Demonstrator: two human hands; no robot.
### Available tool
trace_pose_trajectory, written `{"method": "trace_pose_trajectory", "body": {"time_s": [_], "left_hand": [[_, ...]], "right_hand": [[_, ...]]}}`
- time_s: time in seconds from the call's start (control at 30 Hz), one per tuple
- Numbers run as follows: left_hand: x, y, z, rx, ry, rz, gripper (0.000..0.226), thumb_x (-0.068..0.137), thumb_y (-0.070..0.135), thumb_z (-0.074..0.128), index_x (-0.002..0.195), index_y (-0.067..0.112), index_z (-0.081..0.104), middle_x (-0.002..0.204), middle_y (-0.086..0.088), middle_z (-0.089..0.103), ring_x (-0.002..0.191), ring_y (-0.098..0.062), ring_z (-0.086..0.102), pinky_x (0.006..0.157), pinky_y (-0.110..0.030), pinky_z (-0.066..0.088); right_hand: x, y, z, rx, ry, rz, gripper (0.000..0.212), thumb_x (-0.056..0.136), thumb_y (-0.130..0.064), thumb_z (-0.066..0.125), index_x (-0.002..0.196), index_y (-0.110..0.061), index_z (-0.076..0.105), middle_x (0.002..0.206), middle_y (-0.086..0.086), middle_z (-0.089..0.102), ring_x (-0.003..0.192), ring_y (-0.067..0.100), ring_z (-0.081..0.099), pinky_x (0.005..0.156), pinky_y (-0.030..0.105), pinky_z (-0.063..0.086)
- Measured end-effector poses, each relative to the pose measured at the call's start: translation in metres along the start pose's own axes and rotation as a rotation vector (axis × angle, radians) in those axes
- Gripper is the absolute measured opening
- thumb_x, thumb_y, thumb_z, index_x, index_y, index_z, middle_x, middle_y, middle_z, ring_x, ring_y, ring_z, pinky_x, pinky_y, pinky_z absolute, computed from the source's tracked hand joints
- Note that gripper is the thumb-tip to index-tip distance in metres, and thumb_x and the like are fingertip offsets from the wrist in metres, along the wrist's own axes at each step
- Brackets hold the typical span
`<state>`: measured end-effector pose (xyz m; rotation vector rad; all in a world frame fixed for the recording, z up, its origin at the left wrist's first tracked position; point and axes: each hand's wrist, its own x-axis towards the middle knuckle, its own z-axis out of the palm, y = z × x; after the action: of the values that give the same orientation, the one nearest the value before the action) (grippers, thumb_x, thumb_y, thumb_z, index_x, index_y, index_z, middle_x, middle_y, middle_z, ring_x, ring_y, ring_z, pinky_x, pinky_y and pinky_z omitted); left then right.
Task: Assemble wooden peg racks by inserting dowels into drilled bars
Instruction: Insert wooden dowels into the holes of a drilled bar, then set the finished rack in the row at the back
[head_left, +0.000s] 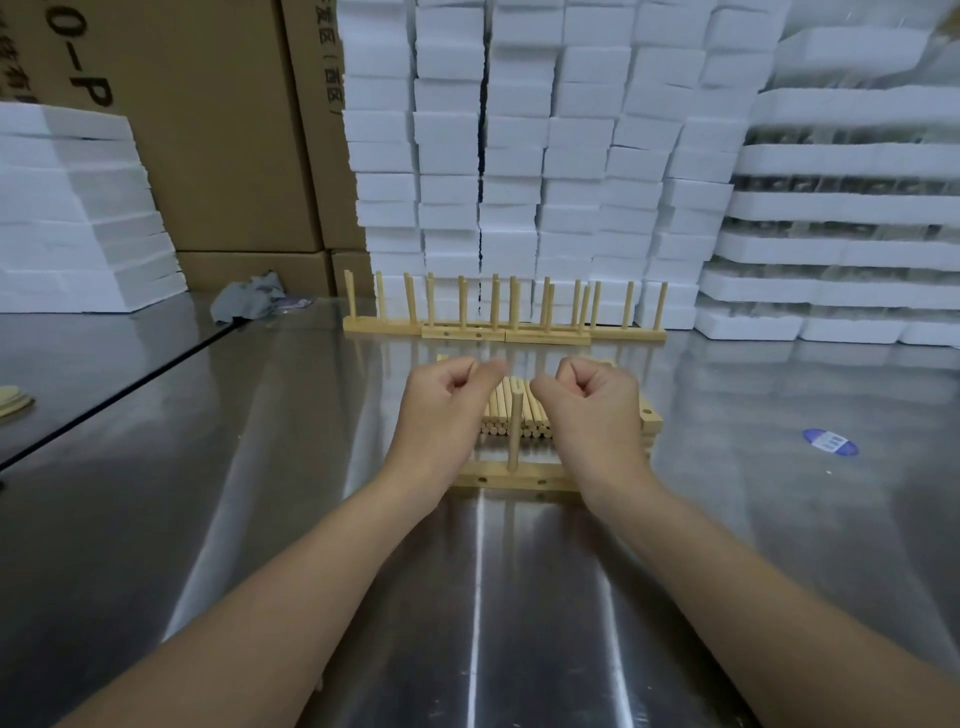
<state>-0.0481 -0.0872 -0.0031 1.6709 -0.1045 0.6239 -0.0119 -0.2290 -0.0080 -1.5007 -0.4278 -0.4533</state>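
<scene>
A drilled wooden bar (519, 475) lies across the steel table in front of me. One dowel (514, 431) stands upright in its middle hole. Behind it is a pile of loose dowels (511, 415) lying flat. My left hand (447, 400) and my right hand (592, 400) hover on either side of the upright dowel, above the pile. The fingers of both hands are curled in, and I see nothing held in either. Several finished peg racks (504, 325) stand in a row further back.
A stack of drilled bars (652, 418) sits to the right of the dowel pile. White foam blocks (545, 156) and cardboard boxes (223, 130) wall off the back. A grey rag (249, 301) lies at back left, a blue sticker (829, 442) at right.
</scene>
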Motion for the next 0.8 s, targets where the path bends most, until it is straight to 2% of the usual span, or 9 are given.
{"method": "trace_pose_trajectory", "body": {"time_s": [0.07, 0.13, 0.23, 0.3, 0.37, 0.47, 0.57, 0.7, 0.8], "left_hand": [[0.001, 0.002, -0.005, -0.064, -0.05, -0.045, 0.051, 0.107, 0.032, 0.062, 0.068, 0.003, 0.046, 0.057, -0.004, 0.034, 0.049, -0.016, 0.034, 0.048, -0.025, 0.036], [0.001, 0.005, -0.006, -0.106, -0.075, -0.041, 0.049, 0.105, 0.036, 0.06, 0.072, 0.001, 0.053, 0.059, -0.003, 0.045, 0.054, -0.018, 0.046, 0.054, -0.029, 0.042], [0.004, 0.01, -0.008, -0.149, 0.009, 0.004, 0.043, 0.098, 0.042, 0.054, 0.082, 0.005, 0.066, 0.07, -0.007, 0.059, 0.068, -0.017, 0.059, 0.065, -0.029, 0.048], [0.008, 0.009, -0.014, -0.161, 0.131, 0.035, 0.042, 0.098, 0.043, 0.052, 0.081, 0.008, 0.067, 0.07, -0.006, 0.059, 0.068, -0.016, 0.057, 0.067, -0.026, 0.047], [0.012, 0.008, -0.022, -0.192, 0.245, 0.039, 0.04, 0.098, 0.042, 0.053, 0.077, 0.01, 0.066, 0.066, -0.005, 0.055, 0.063, -0.014, 0.054, 0.067, -0.024, 0.046], [0.018, 0.0, -0.034, -0.166, 0.336, 0.043, 0.041, 0.107, 0.031, 0.053, 0.073, 0.01, 0.064, 0.066, -0.006, 0.053, 0.059, -0.011, 0.051, 0.073, -0.027, 0.048], [0.022, -0.008, -0.043, -0.107, 0.362, 0.027, 0.042, 0.111, 0.024, 0.052, 0.073, 0.008, 0.063, 0.065, -0.004, 0.052, 0.057, -0.007, 0.05, 0.069, -0.02, 0.046], [0.026, -0.016, -0.046, -0.051, 0.355, 0.024, 0.043, 0.109, 0.022, 0.054, 0.078, -0.006, 0.063, 0.059, -0.005, 0.047, 0.055, -0.009, 0.047, 0.071, -0.022, 0.045], [0.028, -0.021, -0.048, -0.006, 0.344, 0.044, 0.044, 0.107, 0.019, 0.055, 0.073, -0.009, 0.056, 0.055, -0.005, 0.045, 0.056, -0.014, 0.045, 0.061, -0.013, 0.044]], "right_hand": [[-0.001, 0.001, -0.003, -0.04, -0.028, -0.013, 0.045, 0.084, -0.002, 0.068, 0.056, -0.021, 0.038, 0.049, -0.011, 0.031, 0.047, 0.004, 0.029, 0.061, 0.007, 0.044], [-0.002, 0.001, -0.008, -0.081, -0.094, -0.011, 0.037, 0.087, -0.011, 0.07, 0.061, -0.017, 0.044, 0.054, -0.008, 0.039, 0.051, 0.007, 0.038, 0.058, 0.014, 0.044], [-0.002, -0.009, -0.015, -0.156, -0.221, 0.033, 0.015, 0.084, -0.03, 0.069, 0.083, -0.018, 0.061, 0.072, -0.006, 0.058, 0.069, 0.012, 0.056, 0.066, 0.029, 0.049], [0.002, -0.017, -0.02, -0.162, -0.202, 0.059, 0.018, 0.082, -0.038, 0.068, 0.097, -0.028, 0.067, 0.088, -0.009, 0.066, 0.083, 0.007, 0.064, 0.076, 0.028, 0.052], [0.008, -0.027, -0.03, -0.283, -0.189, 0.028, 0.019, 0.086, -0.045, 0.07, 0.102, -0.035, 0.065, 0.087, -0.012, 0.064, 0.078, -0.003, 0.061, 0.071, 0.019, 0.047], [0.016, -0.035, -0.047, -0.663, -0.344, 0.052, 0.022, 0.089, -0.057, 0.071, 0.096, -0.036, 0.066, 0.066, -0.012, 0.06, 0.057, -0.004, 0.056, 0.051, 0.016, 0.04], [0.014, -0.031, -0.05, -0.872, -0.507, 0.186, 0.034, 0.091, -0.056, 0.074, 0.078, -0.025, 0.07, 0.063, -0.012, 0.066, 0.058, 0.002, 0.061, 0.051, 0.02, 0.04], [0.012, -0.029, -0.045, -0.916, -0.524, 0.164, 0.049, 0.096, -0.049, 0.073, 0.06, -0.017, 0.063, 0.051, -0.01, 0.06, 0.049, 0.003, 0.055, 0.047, 0.016, 0.037], [0.015, -0.039, -0.045, -0.863, -0.457, 0.121, 0.051, 0.096, -0.049, 0.073, 0.059, -0.016, 0.057, 0.042, -0.011, 0.052, 0.04, 0.003, 0.048, 0.041, 0.014, 0.036]]}}
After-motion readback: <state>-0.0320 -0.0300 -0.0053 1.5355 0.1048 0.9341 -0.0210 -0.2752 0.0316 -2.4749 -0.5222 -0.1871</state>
